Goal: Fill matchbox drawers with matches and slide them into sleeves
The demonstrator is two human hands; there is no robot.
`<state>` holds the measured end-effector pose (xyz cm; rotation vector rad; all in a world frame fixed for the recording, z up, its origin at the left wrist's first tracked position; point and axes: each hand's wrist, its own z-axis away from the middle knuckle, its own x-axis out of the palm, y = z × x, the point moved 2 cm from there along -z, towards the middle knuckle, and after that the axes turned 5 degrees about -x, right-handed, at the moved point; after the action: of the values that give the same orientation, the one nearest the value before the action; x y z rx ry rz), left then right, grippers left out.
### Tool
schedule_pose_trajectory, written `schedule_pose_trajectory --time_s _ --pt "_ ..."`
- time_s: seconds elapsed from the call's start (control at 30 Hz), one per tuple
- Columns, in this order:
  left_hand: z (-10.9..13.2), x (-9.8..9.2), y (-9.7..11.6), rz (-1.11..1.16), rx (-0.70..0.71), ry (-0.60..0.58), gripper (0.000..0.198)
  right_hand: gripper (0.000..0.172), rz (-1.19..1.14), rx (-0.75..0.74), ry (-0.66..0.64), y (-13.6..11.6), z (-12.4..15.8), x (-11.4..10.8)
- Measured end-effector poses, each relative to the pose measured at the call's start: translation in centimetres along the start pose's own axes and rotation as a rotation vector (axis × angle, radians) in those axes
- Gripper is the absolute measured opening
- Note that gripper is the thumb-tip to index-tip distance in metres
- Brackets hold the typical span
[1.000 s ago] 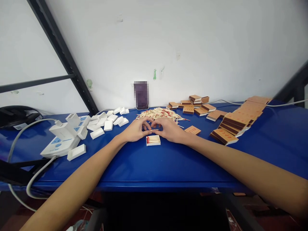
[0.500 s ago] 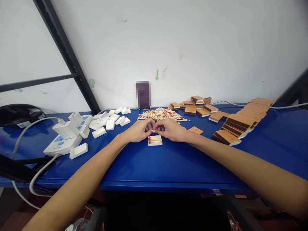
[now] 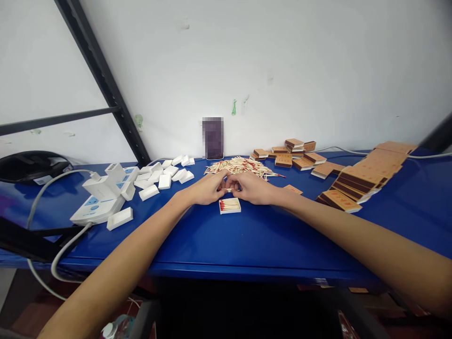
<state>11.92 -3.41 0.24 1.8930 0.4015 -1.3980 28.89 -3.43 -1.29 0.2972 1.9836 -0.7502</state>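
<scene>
My left hand (image 3: 209,188) and my right hand (image 3: 254,188) meet at the middle of the blue table, fingertips pinched. Between them they hold the two ends of a few pale matchsticks (image 3: 229,189), lying crosswise; how many is too small to tell. Just in front of the fingers sits a white matchbox tray (image 3: 231,212), partly filled with matches whose red heads point left. Behind my hands spreads a loose heap of red-tipped matches (image 3: 243,165), its near edge partly hidden by my fingers.
White inner trays (image 3: 164,181) lie scattered at left, beside a power strip (image 3: 95,209) with cables. Brown matchbox sleeves (image 3: 370,167) are stacked on the right, with more boxes (image 3: 294,149) behind. A pixelated dark phone-like slab (image 3: 213,137) leans against the wall.
The view has shifted slightly, so the table's things appear a little further right. Both hands stay pinched together over the far edge of the tray, and the held matchsticks show more clearly.
</scene>
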Motion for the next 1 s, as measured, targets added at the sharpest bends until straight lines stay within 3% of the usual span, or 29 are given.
schedule_pose_trajectory --time_s 0.23,0.4,0.57,0.8,1.0 --pt "0.0 -0.3 0.2 0.027 0.024 -0.011 0.025 0.022 -0.043 0.013 0.013 -0.6 -0.2 -0.5" --pt "1.6 -1.7 2.3 0.06 0.038 -0.006 0.024 0.019 -0.074 0.015 0.005 -2.9 0.8 -2.2" --pt "3.1 -1.9 3.9 0.133 0.046 -0.056 0.021 0.016 -0.13 -0.043 -0.034 -4.3 2.2 -2.1" --pt "3.1 -3.6 2.9 0.078 -0.043 -0.002 0.019 0.018 -0.072 -0.057 -0.036 -4.3 2.3 -1.9" --pt "3.2 -3.5 2.0 0.095 -0.114 -0.18 0.028 0.018 -0.024 0.021 -0.045 -4.0 2.5 -3.3"
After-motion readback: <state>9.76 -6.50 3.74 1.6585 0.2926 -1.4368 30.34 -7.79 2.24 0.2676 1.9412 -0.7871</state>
